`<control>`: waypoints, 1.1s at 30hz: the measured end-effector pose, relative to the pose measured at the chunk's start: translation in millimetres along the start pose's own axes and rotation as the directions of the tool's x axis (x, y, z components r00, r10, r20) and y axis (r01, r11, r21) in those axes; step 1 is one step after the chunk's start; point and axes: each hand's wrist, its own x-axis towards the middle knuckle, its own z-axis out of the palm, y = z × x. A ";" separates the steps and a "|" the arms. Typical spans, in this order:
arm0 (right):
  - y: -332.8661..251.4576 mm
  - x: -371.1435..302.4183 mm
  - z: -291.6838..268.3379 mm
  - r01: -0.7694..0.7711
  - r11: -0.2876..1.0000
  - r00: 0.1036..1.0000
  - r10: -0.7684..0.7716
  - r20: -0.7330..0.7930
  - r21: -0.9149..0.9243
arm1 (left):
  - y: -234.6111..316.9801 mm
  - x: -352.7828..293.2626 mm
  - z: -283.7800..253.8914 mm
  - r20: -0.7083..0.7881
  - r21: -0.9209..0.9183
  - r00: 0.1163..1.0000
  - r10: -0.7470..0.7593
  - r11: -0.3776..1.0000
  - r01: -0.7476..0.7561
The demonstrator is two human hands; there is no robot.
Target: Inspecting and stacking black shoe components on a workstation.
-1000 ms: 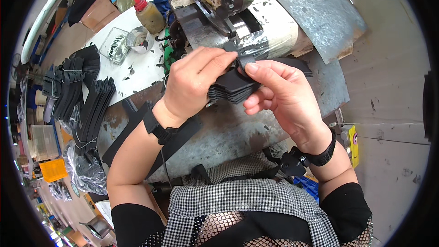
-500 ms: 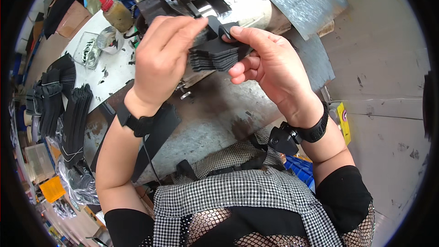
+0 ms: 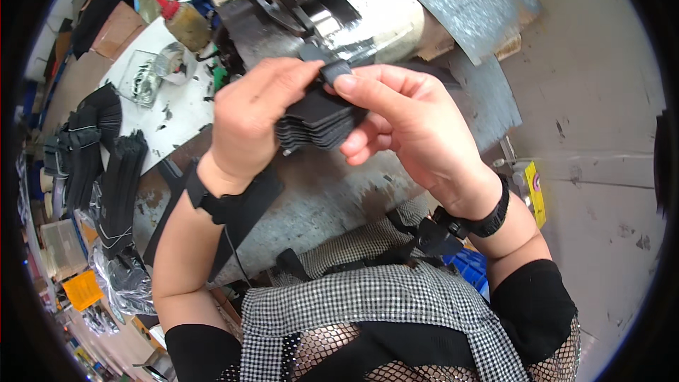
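Observation:
Between my hands is a stack of thin black strips (image 3: 315, 122), its layered ends fanned toward me. My left hand (image 3: 247, 117) is closed round the left side of the stack, fingertips at its far end. With thumb and bent forefinger, my right hand (image 3: 417, 117) pinches a curled black piece (image 3: 335, 71) at the top of the stack. The other fingers of that hand curl beside the stack's right edge. Just beyond my fingers stands a machine (image 3: 329, 18) with a shiny metal part. My palms hide some of the stack.
On the left lie bundles of black strips (image 3: 120, 187), some tied. A red-tipped bottle (image 3: 185, 22), a clear box (image 3: 141, 78) and a roll of tape (image 3: 174, 64) stand on the white tabletop (image 3: 159, 127). A worn metal surface (image 3: 311, 198) lies below my hands.
Both hands and the stack have come nearer to me and slightly left. More of the machine shows beyond them. My right thumb and forefinger now pinch the curled piece further left.

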 end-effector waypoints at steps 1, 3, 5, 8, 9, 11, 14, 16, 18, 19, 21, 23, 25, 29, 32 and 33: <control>-1.1 1.2 2.3 -0.003 1.000 1.000 0.003 -0.010 -0.001 | -1.6 0.7 -1.1 0.000 0.056 0.999 0.033 0.998 -0.033; -3.5 3.4 6.5 -0.006 1.000 0.999 0.006 -0.035 -0.002 | -4.1 2.8 -1.6 -0.024 0.071 0.998 0.059 0.996 -0.057; -5.5 7.4 9.9 -0.015 1.000 0.999 0.015 -0.042 -0.004 | -5.9 4.5 -3.0 -0.016 0.090 0.998 0.064 0.994 -0.062; -6.5 14.9 12.5 -0.026 1.000 0.997 0.025 -0.072 -0.007 | -7.8 6.6 -4.0 -0.006 0.100 1.000 0.023 0.995 -0.023; -7.1 16.8 12.2 -0.026 1.000 0.997 0.026 -0.072 -0.004 | -8.5 7.4 -4.2 -0.004 0.096 1.000 0.021 0.995 -0.021; -7.5 19.6 10.5 -0.015 1.000 0.999 0.016 -0.050 0.008 | -9.9 8.3 -4.2 0.010 0.082 1.000 0.012 0.997 -0.013; -8.3 19.4 3.9 -0.026 1.000 0.997 0.025 -0.076 -0.007 | -12.6 10.2 -1.2 0.021 0.070 0.999 0.040 0.997 -0.041; -8.6 20.0 -1.3 -0.025 0.999 0.993 0.022 -0.119 -0.022 | -12.5 11.8 2.8 0.010 0.089 0.999 0.038 0.995 -0.038; -10.0 18.6 -6.8 -0.020 0.999 0.987 0.014 -0.160 -0.035 | -10.5 13.5 5.4 -0.048 0.107 0.997 0.060 0.993 -0.054; -11.3 16.2 -9.3 -0.011 0.999 0.990 0.005 -0.138 -0.038 | -9.3 15.1 6.4 -0.076 0.115 0.994 0.074 0.991 -0.065; -12.8 8.0 -11.7 -0.034 0.997 0.986 0.022 -0.164 -0.072 | -3.7 15.8 5.9 -0.062 0.077 0.987 0.147 0.987 -0.142; -13.3 -4.2 -11.2 -0.033 0.998 0.996 0.028 -0.088 -0.051 | 4.2 13.4 4.1 0.009 -0.015 0.985 0.174 0.985 -0.174; -13.5 -13.2 -8.7 0.010 0.997 1.000 -0.010 -0.002 -0.077 | 13.2 6.6 2.2 0.056 -0.263 0.995 0.086 0.962 -0.068; -10.7 -9.8 -0.7 -0.050 0.996 0.999 0.049 -0.021 -0.068 | 11.5 -2.5 0.7 0.036 -0.155 0.998 -0.049 0.986 0.054; -8.4 1.1 4.7 -0.057 0.996 0.998 0.055 -0.032 -0.072 | 4.3 -5.1 -0.5 0.019 0.000 0.999 -0.033 0.999 0.033; -8.4 4.0 5.9 -0.057 0.996 0.998 0.055 -0.035 -0.067 | 2.8 -4.9 -0.4 0.008 0.028 1.000 -0.022 0.999 0.022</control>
